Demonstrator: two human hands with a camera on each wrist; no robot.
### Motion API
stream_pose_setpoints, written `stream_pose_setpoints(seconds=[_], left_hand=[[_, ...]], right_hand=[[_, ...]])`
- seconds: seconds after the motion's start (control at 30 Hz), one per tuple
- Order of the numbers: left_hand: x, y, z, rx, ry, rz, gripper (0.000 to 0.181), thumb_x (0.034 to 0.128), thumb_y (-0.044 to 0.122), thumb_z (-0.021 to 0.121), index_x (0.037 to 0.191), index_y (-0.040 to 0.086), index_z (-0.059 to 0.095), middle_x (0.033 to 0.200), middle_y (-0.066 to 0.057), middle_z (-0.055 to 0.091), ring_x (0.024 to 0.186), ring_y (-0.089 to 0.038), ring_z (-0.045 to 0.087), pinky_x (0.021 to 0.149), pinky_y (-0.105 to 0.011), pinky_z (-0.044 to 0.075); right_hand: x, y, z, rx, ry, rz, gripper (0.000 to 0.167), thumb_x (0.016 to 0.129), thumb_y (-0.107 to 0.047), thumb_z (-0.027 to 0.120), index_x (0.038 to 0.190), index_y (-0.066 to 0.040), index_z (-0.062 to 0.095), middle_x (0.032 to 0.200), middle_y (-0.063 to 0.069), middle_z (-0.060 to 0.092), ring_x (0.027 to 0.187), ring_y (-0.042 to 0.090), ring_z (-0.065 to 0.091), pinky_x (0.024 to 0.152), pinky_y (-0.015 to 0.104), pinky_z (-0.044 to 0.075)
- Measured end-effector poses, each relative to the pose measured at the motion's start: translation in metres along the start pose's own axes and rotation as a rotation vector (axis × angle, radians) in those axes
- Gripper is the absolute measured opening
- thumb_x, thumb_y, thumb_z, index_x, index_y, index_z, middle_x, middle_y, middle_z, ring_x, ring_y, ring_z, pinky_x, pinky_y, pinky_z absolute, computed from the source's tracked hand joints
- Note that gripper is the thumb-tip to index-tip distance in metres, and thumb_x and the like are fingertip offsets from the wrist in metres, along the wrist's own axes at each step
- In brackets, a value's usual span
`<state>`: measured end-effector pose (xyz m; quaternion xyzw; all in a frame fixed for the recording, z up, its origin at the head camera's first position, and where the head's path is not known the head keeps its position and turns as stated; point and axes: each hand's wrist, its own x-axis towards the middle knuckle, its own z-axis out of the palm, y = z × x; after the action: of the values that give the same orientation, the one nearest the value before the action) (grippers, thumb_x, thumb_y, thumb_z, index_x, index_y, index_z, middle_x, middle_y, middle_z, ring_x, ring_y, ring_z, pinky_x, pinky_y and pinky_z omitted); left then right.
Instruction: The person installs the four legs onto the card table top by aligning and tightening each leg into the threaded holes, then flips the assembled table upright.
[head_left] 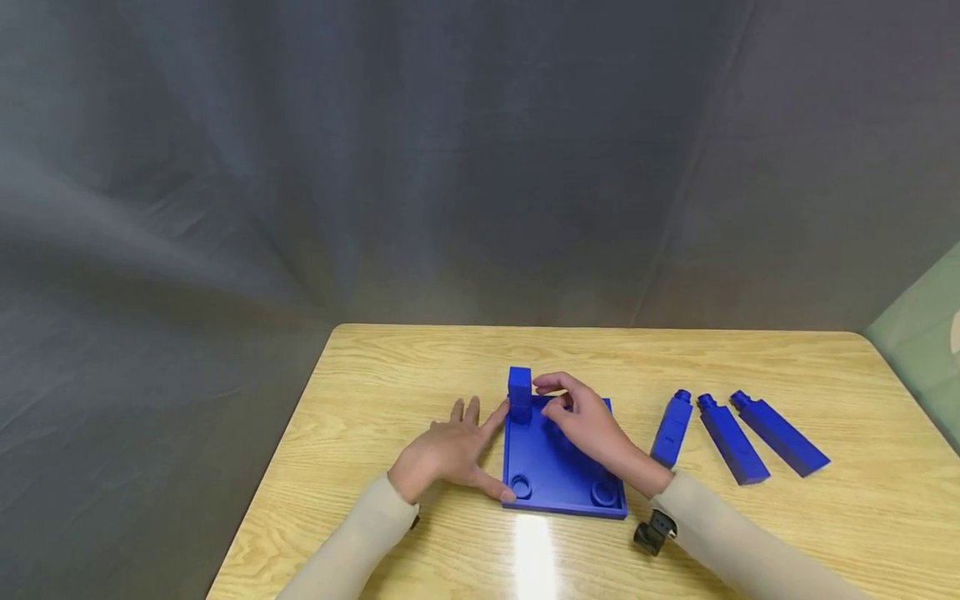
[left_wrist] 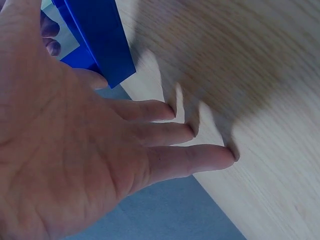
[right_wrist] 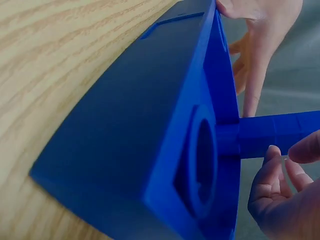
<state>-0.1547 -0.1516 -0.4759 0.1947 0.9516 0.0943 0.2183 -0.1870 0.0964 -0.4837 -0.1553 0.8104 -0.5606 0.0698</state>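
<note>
A square blue plastic panel (head_left: 558, 471) with a raised rim lies on the table, ring-shaped sockets (head_left: 604, 494) showing at its near corners. At its far left corner a blue square leg (head_left: 520, 386) stands upright. My left hand (head_left: 450, 454) is spread at the panel's left side, thumb and index finger at the edge; its other fingers reach out over the table in the left wrist view. Above the panel, just right of the leg, is my right hand (head_left: 588, 423), its fingers loosely bent and holding nothing. That hand covers the panel's far right corner.
Three more blue legs with threaded-looking ends lie right of the panel: a near one (head_left: 672, 429), a middle one (head_left: 733, 442) and a far-right one (head_left: 782, 435). Dark grey cloth (head_left: 480, 167) hangs behind the wooden table (head_left: 375, 375).
</note>
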Motion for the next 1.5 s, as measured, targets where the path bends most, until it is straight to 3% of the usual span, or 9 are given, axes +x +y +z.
stream_pose_setpoints(seconds=[0.17,0.53,0.83,1.07,1.3,1.5], left_hand=[[0.0,0.001,0.001,-0.002,0.002,-0.005,0.141,0.0754,0.085,0.081,0.178,0.029,0.003,0.176,-0.032,0.013,0.16,-0.055,0.016,0.113,-0.078,0.036],[0.001,0.001,0.002,0.002,0.003,-0.001,0.145,0.0734,0.083,0.084,0.178,0.027,0.0,0.176,-0.033,0.011,0.16,-0.056,0.015,0.113,-0.08,0.035],[0.001,0.001,0.003,-0.021,0.008,-0.009,0.146,0.0722,0.084,0.084,0.178,0.029,-0.001,0.176,-0.032,0.009,0.16,-0.056,0.013,0.114,-0.08,0.033],[0.003,0.004,0.003,-0.008,0.006,-0.009,0.146,0.0723,0.085,0.084,0.178,0.029,-0.001,0.177,-0.031,0.01,0.16,-0.056,0.013,0.113,-0.081,0.033],[0.004,0.005,0.002,-0.001,0.004,-0.017,0.146,0.0717,0.085,0.084,0.178,0.029,-0.001,0.177,-0.032,0.01,0.16,-0.056,0.013,0.113,-0.081,0.033],[0.004,0.005,0.002,0.008,0.001,-0.019,0.146,0.0718,0.085,0.083,0.178,0.029,0.0,0.176,-0.032,0.011,0.16,-0.056,0.014,0.112,-0.081,0.033]], right_hand=[[-0.006,-0.001,-0.009,0.033,0.05,-0.035,0.033,0.105,0.004,0.056,0.136,0.001,0.068,0.13,0.023,0.069,0.099,0.042,0.069,0.074,0.028,0.054],[-0.024,-0.001,-0.046,0.149,0.113,-0.043,0.026,0.109,0.002,0.055,0.132,0.007,0.065,0.122,0.027,0.066,0.096,0.026,0.07,0.08,0.029,0.057],[-0.046,0.002,-0.085,0.211,0.243,-0.081,0.018,0.112,-0.003,0.06,0.127,0.004,0.068,0.104,-0.002,0.072,0.089,0.015,0.068,0.073,0.022,0.055],[-0.068,0.014,-0.118,0.277,0.332,-0.1,0.014,0.11,-0.005,0.065,0.122,-0.007,0.073,0.102,-0.004,0.074,0.085,0.01,0.068,0.071,0.018,0.054],[-0.085,0.035,-0.144,0.367,0.392,-0.086,0.017,0.109,0.0,0.065,0.123,-0.004,0.073,0.108,-0.007,0.076,0.086,0.007,0.067,0.073,0.016,0.054],[-0.097,0.047,-0.161,0.328,0.443,-0.054,0.02,0.107,0.002,0.066,0.12,-0.01,0.076,0.106,-0.01,0.076,0.087,0.004,0.068,0.074,0.013,0.054]])
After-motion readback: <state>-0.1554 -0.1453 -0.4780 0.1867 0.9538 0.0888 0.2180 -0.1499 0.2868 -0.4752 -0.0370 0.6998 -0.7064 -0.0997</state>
